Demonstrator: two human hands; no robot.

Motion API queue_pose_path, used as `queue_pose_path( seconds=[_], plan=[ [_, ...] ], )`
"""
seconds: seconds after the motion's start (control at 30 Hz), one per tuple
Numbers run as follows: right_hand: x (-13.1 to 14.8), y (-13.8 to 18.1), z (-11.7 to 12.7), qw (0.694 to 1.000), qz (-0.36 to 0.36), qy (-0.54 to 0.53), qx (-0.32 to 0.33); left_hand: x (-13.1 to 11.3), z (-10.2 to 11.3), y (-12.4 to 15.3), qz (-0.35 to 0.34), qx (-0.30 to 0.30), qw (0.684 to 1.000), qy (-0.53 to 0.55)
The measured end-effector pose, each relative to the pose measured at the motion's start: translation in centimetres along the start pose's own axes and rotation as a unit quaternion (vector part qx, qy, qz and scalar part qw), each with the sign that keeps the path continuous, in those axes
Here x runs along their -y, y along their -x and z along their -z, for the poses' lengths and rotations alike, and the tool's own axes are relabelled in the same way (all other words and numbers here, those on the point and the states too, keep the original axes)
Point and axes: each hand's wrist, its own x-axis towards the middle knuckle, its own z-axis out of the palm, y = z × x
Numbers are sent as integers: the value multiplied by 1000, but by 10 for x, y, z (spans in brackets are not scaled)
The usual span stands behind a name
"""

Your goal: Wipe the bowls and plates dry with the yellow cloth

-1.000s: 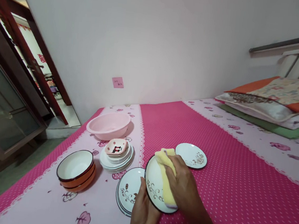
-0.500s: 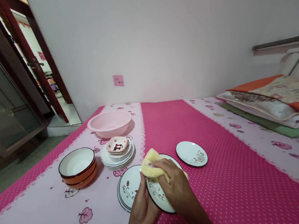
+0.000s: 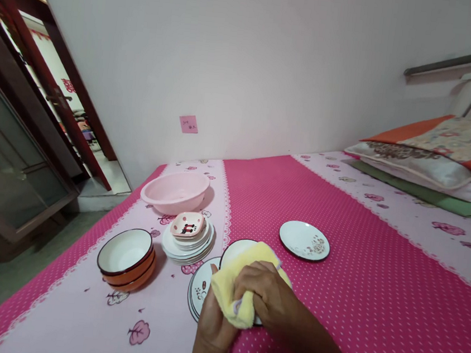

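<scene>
The right hand (image 3: 263, 289) is bunched around a yellow cloth (image 3: 226, 290), pressed over a black-rimmed plate (image 3: 237, 249); the left hand (image 3: 215, 323), half-curled with its thumb up, supports that plate from the near left side. The wiping of this plate looks under way and unfinished; which other pieces have had their turn cannot be told from this view. A stack of similar plates (image 3: 198, 289) sits just left of the held one, and a lone plate (image 3: 304, 240) lies apart to the right. Farther left on the bed cover (image 3: 283, 198) are piled white dishes (image 3: 194, 249), stacked orange bowls (image 3: 128, 260) and a pink basin (image 3: 175, 190). Only the plate stack crowds the left hand; folded bedding (image 3: 435, 158) lies well apart
</scene>
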Motion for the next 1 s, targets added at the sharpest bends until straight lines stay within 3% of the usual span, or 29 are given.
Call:
queue_pose_path(
  seconds=[0.17,0.37,0.53,0.67,0.77,0.87,1.0],
  plan=[
    [0,5,6,997,-8,62,54,-7,7,4,-1,20,999,-25],
    [-20,8,4,968,-105,221,62,-17,8,7,-15,43,998,-53],
    [-39,8,24,928,-163,323,-89,-19,6,8,-25,55,997,-55],
    [-42,19,56,905,-162,286,-268,-20,7,7,-36,76,996,-26],
    [-32,26,70,881,-205,211,-370,-21,9,7,-55,84,995,-9],
    [-19,26,72,866,-260,136,-405,-21,11,6,-59,92,994,-3],
    [-8,19,63,889,-242,87,-380,-19,14,5,-60,105,993,10]
  ],
)
